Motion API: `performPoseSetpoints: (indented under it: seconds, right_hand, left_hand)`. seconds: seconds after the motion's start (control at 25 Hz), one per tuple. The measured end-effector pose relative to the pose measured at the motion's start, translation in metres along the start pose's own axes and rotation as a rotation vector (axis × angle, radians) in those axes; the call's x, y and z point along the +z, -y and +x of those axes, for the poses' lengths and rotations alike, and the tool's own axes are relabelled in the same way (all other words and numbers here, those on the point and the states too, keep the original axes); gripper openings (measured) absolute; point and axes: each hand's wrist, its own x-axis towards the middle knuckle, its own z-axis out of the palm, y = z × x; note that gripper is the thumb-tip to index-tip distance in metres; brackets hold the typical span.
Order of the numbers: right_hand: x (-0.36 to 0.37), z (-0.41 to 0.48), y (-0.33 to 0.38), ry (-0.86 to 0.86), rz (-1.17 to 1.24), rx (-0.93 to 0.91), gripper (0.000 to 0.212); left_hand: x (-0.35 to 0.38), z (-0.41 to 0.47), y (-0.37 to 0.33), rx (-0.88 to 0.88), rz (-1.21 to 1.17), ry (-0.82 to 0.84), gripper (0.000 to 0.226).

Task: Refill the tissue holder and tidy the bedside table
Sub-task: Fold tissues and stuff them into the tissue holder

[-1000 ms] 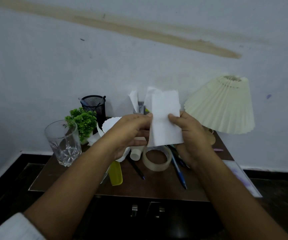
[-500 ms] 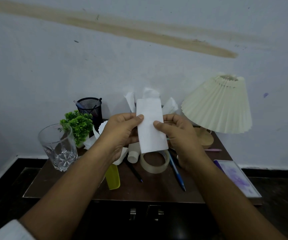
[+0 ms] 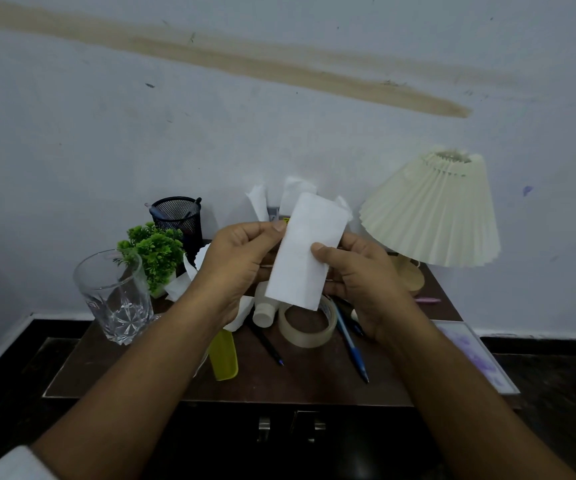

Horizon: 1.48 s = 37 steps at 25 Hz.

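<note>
A folded white tissue (image 3: 305,252) is held upright above the brown bedside table (image 3: 300,375), tilted a little to the right. My left hand (image 3: 241,268) pinches its left edge and my right hand (image 3: 355,282) pinches its right edge. Behind the tissue, white tissue tips (image 3: 258,202) stick up from a holder against the wall; the holder itself is mostly hidden by the tissue and my hands. More crumpled white tissue (image 3: 179,287) lies under my left hand.
A glass tumbler (image 3: 115,296), a small green plant (image 3: 153,252) and a black mesh pen cup (image 3: 177,216) stand at the left. A tape roll (image 3: 307,327), white bottle (image 3: 265,311), pens (image 3: 350,344), a yellow object (image 3: 223,355), a pleated lamp (image 3: 432,209) and a white-framed picture (image 3: 477,355) crowd the table.
The tissue went from a wider sheet to a narrow folded strip between both hands, and it now leans to the right. My hands stay close together above the table.
</note>
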Motion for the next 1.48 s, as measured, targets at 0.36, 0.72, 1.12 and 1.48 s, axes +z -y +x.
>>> performPoseSetpoints:
  seconds: [0.36, 0.72, 1.12, 1.48]
  right_hand:
    - [-0.004, -0.003, 0.005, -0.03, 0.032, -0.111, 0.013]
    - [-0.015, -0.003, 0.011, 0.056, -0.189, -0.205, 0.002]
    - [-0.027, 0.0, 0.013, 0.026, -0.289, -0.237, 0.004]
    - [-0.026, -0.005, 0.012, 0.246, -0.482, -0.162, 0.017]
  left_hand:
    - [-0.002, -0.003, -0.002, 0.135, 0.173, 0.077, 0.018]
    - [-0.007, -0.002, -0.004, 0.198, 0.28, 0.204, 0.043]
    - [-0.026, 0.001, -0.008, 0.124, 0.449, 0.173, 0.007]
    - [-0.023, 0.003, -0.007, 0.117, 0.206, 0.081, 0.011]
